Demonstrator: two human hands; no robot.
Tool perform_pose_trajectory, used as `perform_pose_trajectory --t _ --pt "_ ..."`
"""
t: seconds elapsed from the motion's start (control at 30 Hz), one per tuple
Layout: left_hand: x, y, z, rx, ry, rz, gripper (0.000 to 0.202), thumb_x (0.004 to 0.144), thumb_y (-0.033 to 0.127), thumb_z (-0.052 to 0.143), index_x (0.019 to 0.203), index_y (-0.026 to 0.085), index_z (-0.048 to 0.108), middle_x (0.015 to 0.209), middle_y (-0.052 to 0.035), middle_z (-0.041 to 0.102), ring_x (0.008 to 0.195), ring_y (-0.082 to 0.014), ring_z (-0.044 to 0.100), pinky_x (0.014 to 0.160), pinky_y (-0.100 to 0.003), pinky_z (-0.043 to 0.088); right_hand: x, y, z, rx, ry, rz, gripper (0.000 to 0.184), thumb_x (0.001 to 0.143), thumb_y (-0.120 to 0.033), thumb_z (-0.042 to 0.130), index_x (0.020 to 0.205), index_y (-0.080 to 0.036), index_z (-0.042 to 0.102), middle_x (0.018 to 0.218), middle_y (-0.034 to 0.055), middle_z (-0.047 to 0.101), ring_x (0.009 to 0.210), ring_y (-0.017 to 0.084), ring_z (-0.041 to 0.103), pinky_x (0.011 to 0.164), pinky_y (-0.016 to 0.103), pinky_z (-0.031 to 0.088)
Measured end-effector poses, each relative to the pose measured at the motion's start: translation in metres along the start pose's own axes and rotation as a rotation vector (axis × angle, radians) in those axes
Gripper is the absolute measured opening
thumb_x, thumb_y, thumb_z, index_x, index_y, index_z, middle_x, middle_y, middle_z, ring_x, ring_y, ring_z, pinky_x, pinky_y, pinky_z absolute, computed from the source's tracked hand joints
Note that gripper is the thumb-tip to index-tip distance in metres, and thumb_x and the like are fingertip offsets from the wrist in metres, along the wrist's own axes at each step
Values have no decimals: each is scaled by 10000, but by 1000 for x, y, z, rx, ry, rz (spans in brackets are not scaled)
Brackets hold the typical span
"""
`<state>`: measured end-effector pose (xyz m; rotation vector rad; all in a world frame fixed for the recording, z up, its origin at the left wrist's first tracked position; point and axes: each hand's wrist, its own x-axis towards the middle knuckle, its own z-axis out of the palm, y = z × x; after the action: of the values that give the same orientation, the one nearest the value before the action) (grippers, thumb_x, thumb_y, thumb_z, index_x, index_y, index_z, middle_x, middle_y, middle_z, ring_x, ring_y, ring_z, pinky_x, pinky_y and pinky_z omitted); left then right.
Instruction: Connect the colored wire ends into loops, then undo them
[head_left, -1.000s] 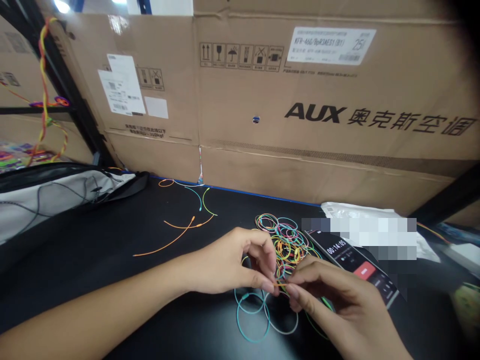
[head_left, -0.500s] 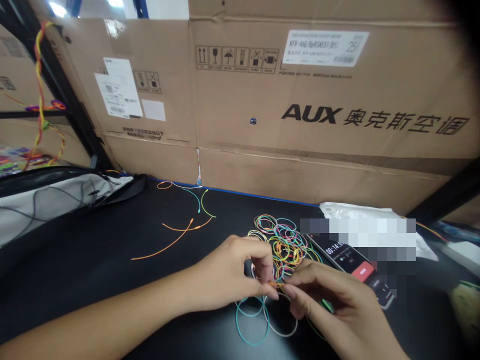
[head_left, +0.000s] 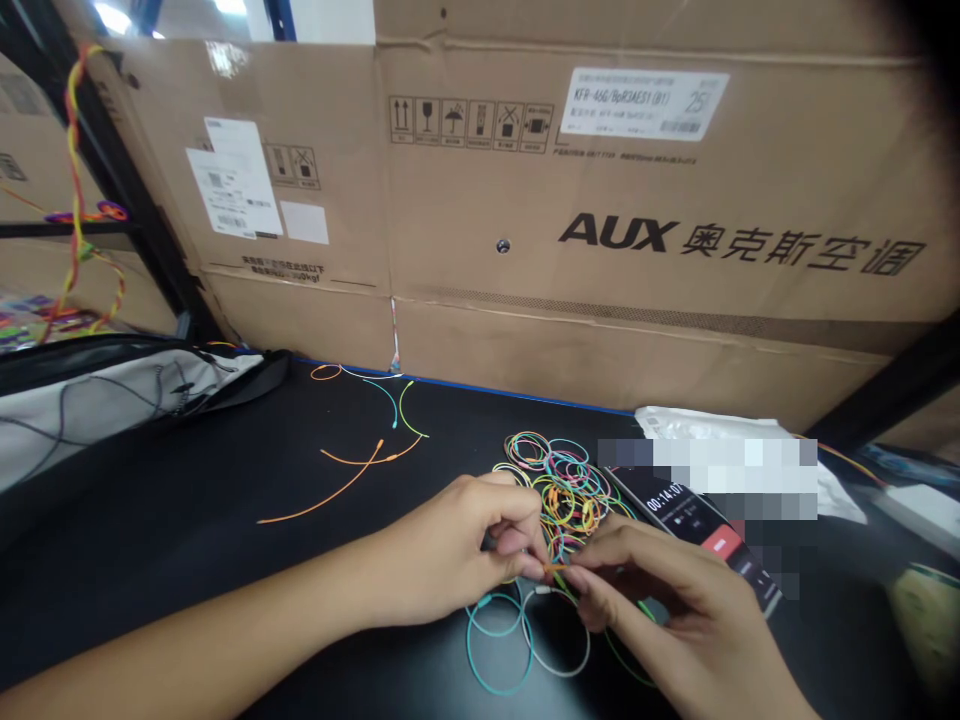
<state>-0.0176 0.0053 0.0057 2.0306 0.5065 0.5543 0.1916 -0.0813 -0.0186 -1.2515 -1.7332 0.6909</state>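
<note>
My left hand [head_left: 465, 545] and my right hand [head_left: 667, 615] meet over the black table [head_left: 225, 520], both pinching the same small orange cord loop [head_left: 555, 567] between thumb and fingertips. Just behind the fingers lies a pile of coloured loops [head_left: 562, 480]. Under my hands rest a teal loop [head_left: 495, 640] and a white loop [head_left: 559, 635]. A green loop partly shows beneath my right hand.
Open orange strands [head_left: 337, 475] and teal and green strands [head_left: 394, 395] lie at the middle left. A phone [head_left: 705, 535] with a running timer sits right of the pile. A grey bag [head_left: 97, 395] is at the left; large cardboard boxes [head_left: 600, 230] stand behind.
My hands have stayed close together on the orange loop, with only small finger movements. The view has shifted slightly.
</note>
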Motion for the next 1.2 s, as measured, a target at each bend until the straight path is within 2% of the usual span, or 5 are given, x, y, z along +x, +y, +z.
perform_pose_trajectory --t 0.5,0.6,0.77,0.9,1.2 --pt "-1 5 1 981 309 675 317 1080 171 422 796 188 560 739 3 678 740 -170 518 692 -340 348 2 4 -2 -58 -34 -50 233 1004 -327 614 806 -255 712 660 -8 714 595 168 683 578 266 522" --pt "2 3 -24 1204 252 505 148 1012 199 579 865 191 596 810 -14 686 787 -192 561 687 -342 352 13 15 -12 -126 32 -131 168 996 -280 630 855 -253 717 779 14 701 693 192 665 644 307 519" --pt "-13 -15 -92 1180 92 -282 253 759 146 839 872 203 620 778 -9 690 757 -224 643 643 -306 347 27 38 -29 -376 116 -161 163 980 -292 640 869 -254 753 1010 75 666 876 247 658 676 352 523" --pt "-25 -31 -121 1055 18 -385 195 784 166 793 885 235 641 784 31 704 709 -183 656 557 -257 314 28 52 -33 -494 92 -171 161 973 -346 647 895 -278 769 1044 83 663 900 271 654 659 370 535" --pt "-21 -45 -112 978 21 -370 238 814 70 592 965 251 624 796 18 688 694 -183 631 573 -263 321 25 57 -26 -474 -19 -119 133 986 -323 614 939 -277 730 998 74 679 920 279 649 746 413 555"
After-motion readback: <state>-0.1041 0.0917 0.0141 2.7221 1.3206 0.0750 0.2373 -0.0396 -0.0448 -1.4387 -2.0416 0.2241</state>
